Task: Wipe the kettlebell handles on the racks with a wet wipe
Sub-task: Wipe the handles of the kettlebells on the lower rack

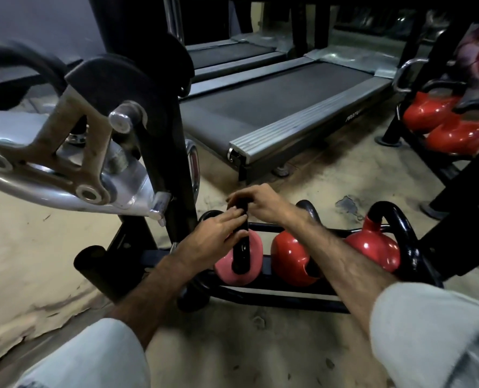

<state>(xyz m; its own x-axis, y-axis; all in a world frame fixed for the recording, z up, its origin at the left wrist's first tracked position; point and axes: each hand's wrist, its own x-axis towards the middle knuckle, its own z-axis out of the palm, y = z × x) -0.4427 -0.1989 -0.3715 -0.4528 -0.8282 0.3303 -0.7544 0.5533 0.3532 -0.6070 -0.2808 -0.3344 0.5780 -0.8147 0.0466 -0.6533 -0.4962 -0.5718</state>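
On a low black steel rack (260,299) near the floor sit three kettlebells. Both hands meet on the black looped handle (242,239) of the pale pink kettlebell (239,266), the leftmost one. The left hand (218,233) pinches the handle's near side with fingers and thumb; the right hand (256,203) curls over its far top (no wipe can be made out). Two glossy red kettlebells (291,259) stand to the right, untouched.

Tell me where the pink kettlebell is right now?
The pink kettlebell sits at the left end of the low floor rack, beside two red kettlebells, both hands on its black handle.
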